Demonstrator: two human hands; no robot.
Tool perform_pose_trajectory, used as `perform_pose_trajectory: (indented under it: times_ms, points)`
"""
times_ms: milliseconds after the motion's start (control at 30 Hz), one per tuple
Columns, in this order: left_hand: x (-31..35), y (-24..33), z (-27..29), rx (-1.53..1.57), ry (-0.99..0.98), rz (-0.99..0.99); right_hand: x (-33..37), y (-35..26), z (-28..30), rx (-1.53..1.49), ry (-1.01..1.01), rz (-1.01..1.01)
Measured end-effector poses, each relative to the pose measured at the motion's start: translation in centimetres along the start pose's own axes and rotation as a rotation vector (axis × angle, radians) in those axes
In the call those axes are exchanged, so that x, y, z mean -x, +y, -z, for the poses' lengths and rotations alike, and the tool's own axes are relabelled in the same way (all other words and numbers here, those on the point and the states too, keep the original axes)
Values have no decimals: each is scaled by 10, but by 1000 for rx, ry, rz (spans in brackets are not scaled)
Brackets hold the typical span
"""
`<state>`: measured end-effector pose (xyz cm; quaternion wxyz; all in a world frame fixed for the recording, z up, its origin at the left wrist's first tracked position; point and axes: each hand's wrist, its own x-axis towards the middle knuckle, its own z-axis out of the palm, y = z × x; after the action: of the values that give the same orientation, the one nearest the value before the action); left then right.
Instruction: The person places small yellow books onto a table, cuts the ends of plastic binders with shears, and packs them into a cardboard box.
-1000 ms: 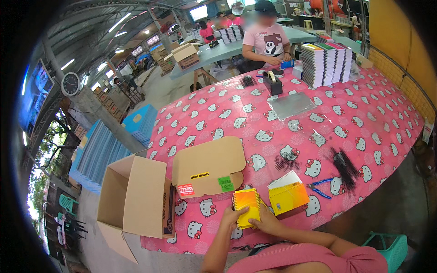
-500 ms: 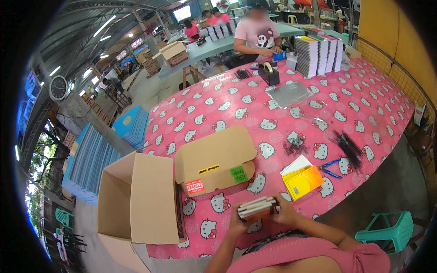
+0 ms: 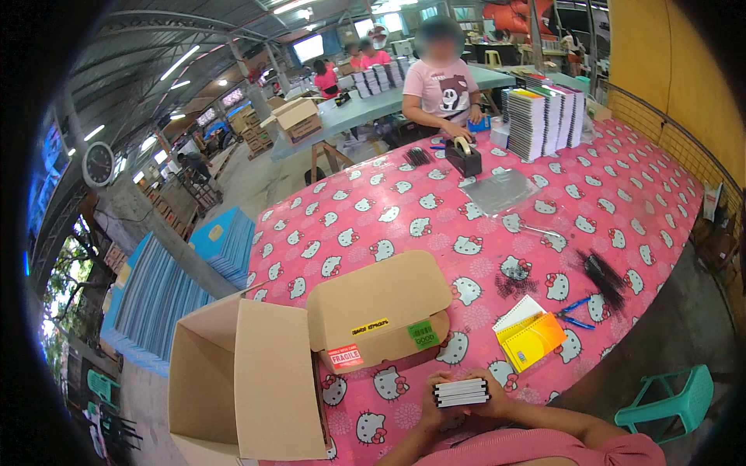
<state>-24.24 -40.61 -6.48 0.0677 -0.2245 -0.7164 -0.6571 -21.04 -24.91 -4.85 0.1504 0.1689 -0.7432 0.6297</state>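
Close to my body at the table's near edge, a small stack of spiral notebooks (image 3: 461,393) is held between both hands. My left hand (image 3: 431,402) closes on its left end and my right hand (image 3: 493,400) on its right end. White page edges face up toward me, with black binding at the ends. To the right of the stack lie yellow-orange spiral notebooks (image 3: 532,342), with a white spiral-edged pad (image 3: 519,312) partly beneath. Blue-handled pliers (image 3: 573,314) rest beside them. Left of my hands stands a brown mailer box (image 3: 381,299) with stickers.
A large open carton (image 3: 276,380) stands at the left. Black binding coils (image 3: 601,279) lie at the right, a clear plastic sheet (image 3: 499,192) farther back. Beyond are a tape dispenser (image 3: 464,159), tall notebook stacks (image 3: 525,124) and a co-worker (image 3: 441,89). A green stool (image 3: 668,400) stands at lower right.
The notebook stack went from tilted and uneven to level, with its edges more aligned. Across the table, the co-worker's hand has moved to the tape dispenser. My view has shifted slightly.
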Motion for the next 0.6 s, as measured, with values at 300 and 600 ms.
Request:
perform_pose_trajectory:
  times_ms: [300, 600]
  points:
    - [2, -7, 6, 78, -74, -60, 24, 21, 0, 60, -62, -174]
    - [3, -4, 10, 86, -133, -133, 24, 21, -11, 168, -17, -151]
